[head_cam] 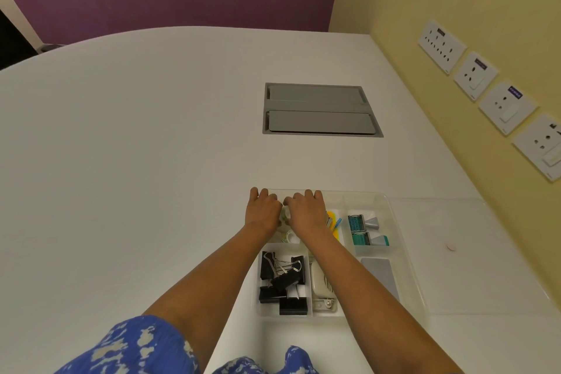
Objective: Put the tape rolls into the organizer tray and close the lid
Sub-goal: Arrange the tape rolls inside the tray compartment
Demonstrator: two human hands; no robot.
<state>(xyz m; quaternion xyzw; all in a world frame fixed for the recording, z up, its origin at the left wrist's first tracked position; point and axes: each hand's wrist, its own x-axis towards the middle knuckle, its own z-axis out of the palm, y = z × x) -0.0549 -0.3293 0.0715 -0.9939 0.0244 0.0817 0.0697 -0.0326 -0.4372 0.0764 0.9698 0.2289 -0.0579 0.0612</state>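
Note:
A clear plastic organizer tray (pixel 403 255) lies on the white table, and its clear lid (pixel 461 255) lies flat and open to its right. Both hands are palm-down over the tray's far left compartment, fingers curled over the far rim. My left hand (pixel 263 210) and my right hand (pixel 307 210) close from either side on a clear tape roll (pixel 284 215) between the thumbs. Another tape roll (pixel 290 235) sits in the same compartment, just nearer than the hands. The palms hide the rest of that compartment.
Other compartments hold black binder clips (pixel 283 281), teal stamps (pixel 364 231), yellow sticky tabs (pixel 333 222), a grey card (pixel 379 276) and a white item (pixel 321 282). A grey cable hatch (pixel 318 109) is set into the table farther back. Wall sockets (pixel 485 91) line the yellow wall on the right.

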